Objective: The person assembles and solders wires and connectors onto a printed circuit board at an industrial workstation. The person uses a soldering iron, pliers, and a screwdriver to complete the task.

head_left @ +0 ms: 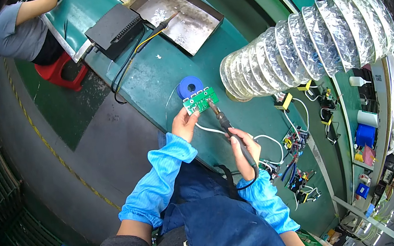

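A small green circuit board point(202, 101) is pinched at its lower left corner by my left hand point(186, 125). In my right hand point(245, 147) is a soldering iron point(225, 121), gripped like a pen, its tip at the board's right part. Whether the tip touches the board I cannot tell. Just beyond the board lies a blue solder wire spool point(189, 86), partly hidden by it, with a thin wire trailing to the left. A white cable point(209, 130) runs from under the board past the iron.
A black box-shaped soldering station point(115, 30) stands far left beside a metal tray point(198, 35), with another iron point(163, 26) over its rim. A clear ribbed duct point(297, 50) reaches in from the right. Boards with wires point(295, 141) lie right. A person point(23, 31) sits far left.
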A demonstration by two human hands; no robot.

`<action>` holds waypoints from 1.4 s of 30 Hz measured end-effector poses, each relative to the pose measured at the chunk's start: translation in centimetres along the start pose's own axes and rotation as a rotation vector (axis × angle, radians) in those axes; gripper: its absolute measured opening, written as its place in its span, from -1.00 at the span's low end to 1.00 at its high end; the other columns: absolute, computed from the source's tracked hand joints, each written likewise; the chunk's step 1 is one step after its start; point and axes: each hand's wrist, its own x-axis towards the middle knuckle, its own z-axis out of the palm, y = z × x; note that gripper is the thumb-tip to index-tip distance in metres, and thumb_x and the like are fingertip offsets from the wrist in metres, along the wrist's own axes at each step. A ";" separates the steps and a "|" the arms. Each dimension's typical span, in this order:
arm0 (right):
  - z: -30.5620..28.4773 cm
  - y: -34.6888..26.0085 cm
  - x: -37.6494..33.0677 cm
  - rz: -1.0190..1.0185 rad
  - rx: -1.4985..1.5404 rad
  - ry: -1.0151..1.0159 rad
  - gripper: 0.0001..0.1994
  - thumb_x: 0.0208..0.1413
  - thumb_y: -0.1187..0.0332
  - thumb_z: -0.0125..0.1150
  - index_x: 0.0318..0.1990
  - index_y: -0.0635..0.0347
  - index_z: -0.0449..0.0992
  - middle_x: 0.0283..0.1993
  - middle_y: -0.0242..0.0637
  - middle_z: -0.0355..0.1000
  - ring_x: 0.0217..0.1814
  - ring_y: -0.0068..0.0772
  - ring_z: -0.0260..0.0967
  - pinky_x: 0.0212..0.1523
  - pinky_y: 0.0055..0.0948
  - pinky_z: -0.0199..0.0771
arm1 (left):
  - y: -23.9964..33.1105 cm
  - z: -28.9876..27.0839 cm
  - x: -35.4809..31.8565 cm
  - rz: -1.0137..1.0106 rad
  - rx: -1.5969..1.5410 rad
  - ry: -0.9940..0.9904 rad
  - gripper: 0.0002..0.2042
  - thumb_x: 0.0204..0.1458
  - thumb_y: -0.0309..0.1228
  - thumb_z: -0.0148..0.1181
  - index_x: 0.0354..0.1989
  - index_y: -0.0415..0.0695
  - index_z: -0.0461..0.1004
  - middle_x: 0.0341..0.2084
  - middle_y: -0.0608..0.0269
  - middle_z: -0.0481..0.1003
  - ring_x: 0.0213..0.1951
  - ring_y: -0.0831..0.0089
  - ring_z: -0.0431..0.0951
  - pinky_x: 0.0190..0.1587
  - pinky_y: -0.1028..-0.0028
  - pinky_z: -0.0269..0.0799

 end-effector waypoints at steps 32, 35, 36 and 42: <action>-0.2 1.1 -0.1 0.199 0.390 0.058 -0.78 0.07 0.49 -0.01 -0.12 0.31 0.43 -0.19 -0.16 0.42 -0.16 -0.43 0.39 -0.11 -0.53 0.33 | -0.1 0.0 0.1 0.038 -0.033 0.021 -0.74 0.06 -0.40 0.02 -0.09 -0.22 0.35 -0.30 0.34 0.43 -0.27 0.59 0.40 -0.21 0.57 0.30; -0.2 1.0 0.0 0.224 0.378 0.035 -0.78 0.07 0.48 -0.02 -0.12 0.31 0.42 -0.19 -0.17 0.41 -0.16 -0.43 0.39 -0.11 -0.53 0.33 | 0.1 0.1 0.0 0.036 -0.029 0.017 -0.74 0.06 -0.40 0.02 -0.09 -0.22 0.35 -0.30 0.34 0.43 -0.27 0.59 0.40 -0.21 0.57 0.30; -0.2 0.9 0.1 0.235 0.376 0.028 -0.77 0.07 0.47 -0.02 -0.12 0.31 0.42 -0.19 -0.17 0.41 -0.17 -0.43 0.39 -0.11 -0.53 0.33 | 0.2 0.1 0.0 0.032 -0.033 0.017 -0.74 0.06 -0.40 0.02 -0.09 -0.22 0.35 -0.30 0.34 0.43 -0.27 0.59 0.40 -0.21 0.57 0.30; 0.1 0.9 0.2 0.244 0.424 0.064 -0.77 0.09 0.44 -0.03 -0.11 0.30 0.42 -0.22 -0.15 0.42 -0.17 -0.42 0.38 -0.11 -0.51 0.35 | 0.1 0.0 0.0 0.002 -0.015 0.018 -0.74 0.06 -0.40 0.02 -0.09 -0.23 0.35 -0.30 0.33 0.43 -0.26 0.59 0.41 -0.21 0.57 0.30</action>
